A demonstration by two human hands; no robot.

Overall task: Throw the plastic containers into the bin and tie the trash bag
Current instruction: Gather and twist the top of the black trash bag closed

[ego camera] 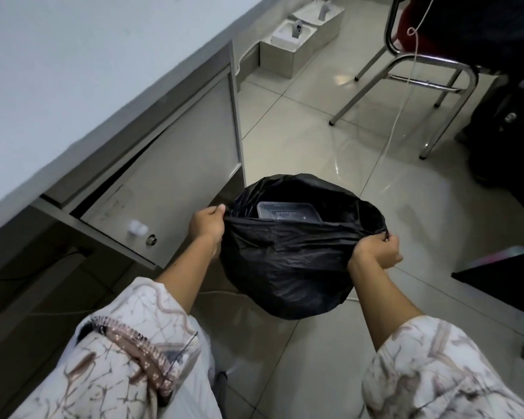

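The trash bag (294, 261) is thin black plastic film, crinkled and faintly shiny along its folds. Inside it lies a plastic container (288, 211) of clear, smooth, rigid plastic with embossed lettering on its lid. The floor (315, 122) is pale glazed tile, glossy enough to mirror light, with thin dark grout lines. At far right the chair (406, 65) has polished chrome metal tubing. The cabinet door (176, 164) on the left looks like smooth, matt grey laminate with a small metal lock. The sleeves (127, 352) at the near edge are soft woven cloth, matt, printed cream and brown, with a beaded trim.
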